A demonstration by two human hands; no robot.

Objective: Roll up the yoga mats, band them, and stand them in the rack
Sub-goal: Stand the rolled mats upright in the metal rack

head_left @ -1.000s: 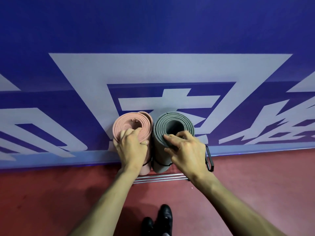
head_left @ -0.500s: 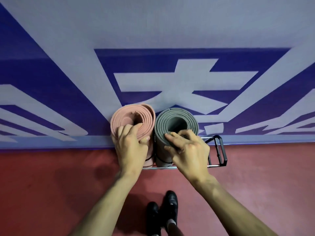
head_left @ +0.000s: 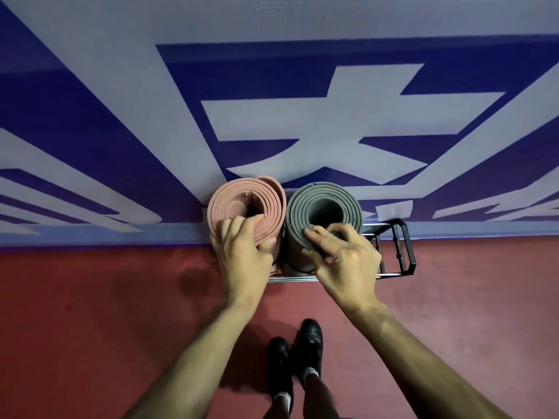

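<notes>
Mats: pink rolled foam mat [head_left: 242, 204], grey rolled foam mat [head_left: 323, 204]; upright, touching, in black wire rack [head_left: 410, 249].
Left hand [head_left: 242, 261]: fingers curled over pink rim, steadying.
Right hand [head_left: 348, 264]: fingertips pinch grey rim, likely squaring it.

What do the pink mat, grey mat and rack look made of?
Pink mat: soft foam, matte; thick layers in the spiral, crumbled bits near the core.
Grey mat: likewise matte foam, with cleaner edges.
Rack: probably metal; shiny silver front rails and a thin black end frame whose coating is unclear.
</notes>
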